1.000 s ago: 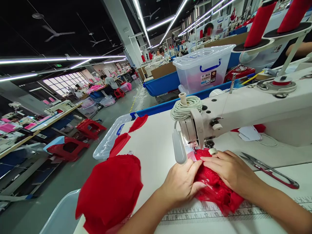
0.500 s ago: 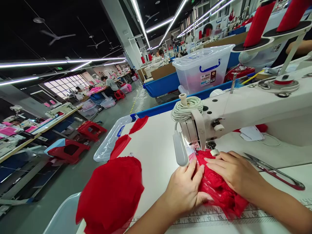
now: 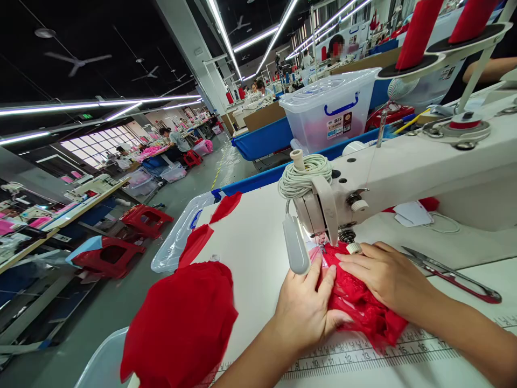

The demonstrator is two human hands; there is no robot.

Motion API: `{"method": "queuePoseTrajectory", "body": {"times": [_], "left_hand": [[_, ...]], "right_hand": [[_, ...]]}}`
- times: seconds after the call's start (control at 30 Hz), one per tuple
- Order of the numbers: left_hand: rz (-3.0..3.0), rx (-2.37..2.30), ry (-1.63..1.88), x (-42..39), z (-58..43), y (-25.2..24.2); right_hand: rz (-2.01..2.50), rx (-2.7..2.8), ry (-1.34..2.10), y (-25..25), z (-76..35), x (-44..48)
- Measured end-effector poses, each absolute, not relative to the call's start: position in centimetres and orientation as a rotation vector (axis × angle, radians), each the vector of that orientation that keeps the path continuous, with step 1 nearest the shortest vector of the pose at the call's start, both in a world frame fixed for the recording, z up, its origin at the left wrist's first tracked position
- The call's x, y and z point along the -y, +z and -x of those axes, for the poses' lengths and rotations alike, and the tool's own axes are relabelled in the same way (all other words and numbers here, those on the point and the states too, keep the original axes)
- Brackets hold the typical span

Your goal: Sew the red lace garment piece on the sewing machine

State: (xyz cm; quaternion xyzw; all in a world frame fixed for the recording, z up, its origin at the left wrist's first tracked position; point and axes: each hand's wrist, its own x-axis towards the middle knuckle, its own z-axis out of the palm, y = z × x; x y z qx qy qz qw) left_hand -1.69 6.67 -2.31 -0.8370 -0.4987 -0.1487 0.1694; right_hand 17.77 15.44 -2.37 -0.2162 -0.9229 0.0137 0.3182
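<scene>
A piece of red lace fabric (image 3: 363, 307) lies on the white sewing table (image 3: 254, 237), its far end under the needle of a white sewing machine (image 3: 407, 172). My left hand (image 3: 307, 310) presses flat on the lace's left side, fingers spread toward the presser foot. My right hand (image 3: 385, 275) rests on the lace's right side, fingertips close to the needle. Both hands hold the fabric down against the table. A printed ruler strip (image 3: 363, 353) runs along the table's near edge under the fabric.
A heap of red fabric (image 3: 181, 323) sits at the table's near left corner. Red-handled thread snips (image 3: 456, 277) lie to the right. Red strips (image 3: 210, 226) hang over a clear bin lid (image 3: 177, 237). A clear storage box (image 3: 331, 110) stands behind. Red stools (image 3: 145, 218) stand in the aisle.
Both hands and the lace have slid slightly toward the needle. My left hand's fingers spread further over the fabric. The view shifted a little.
</scene>
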Motion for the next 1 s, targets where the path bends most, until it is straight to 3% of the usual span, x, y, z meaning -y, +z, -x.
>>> {"method": "queuePoseTrajectory", "body": {"times": [0.63,0.73,0.9,1.0], "left_hand": [[2.393,1.396,-0.441,-6.5,1.5,-1.1],[2.249,1.461,-0.609,-6.2,1.4,-0.4],[1.717,1.419,-1.408,-5.3,1.8,1.2],[1.809,1.278,-1.231,-5.0,1.9,1.6]], "right_hand": [[0.476,2.491,0.028,-2.9,-18.1,-15.9],[0.533,2.465,0.038,-3.3,-18.1,-15.7],[0.549,2.458,0.068,-3.2,-18.1,-15.7],[0.538,2.502,0.039,-3.1,-18.2,-15.8]]}}
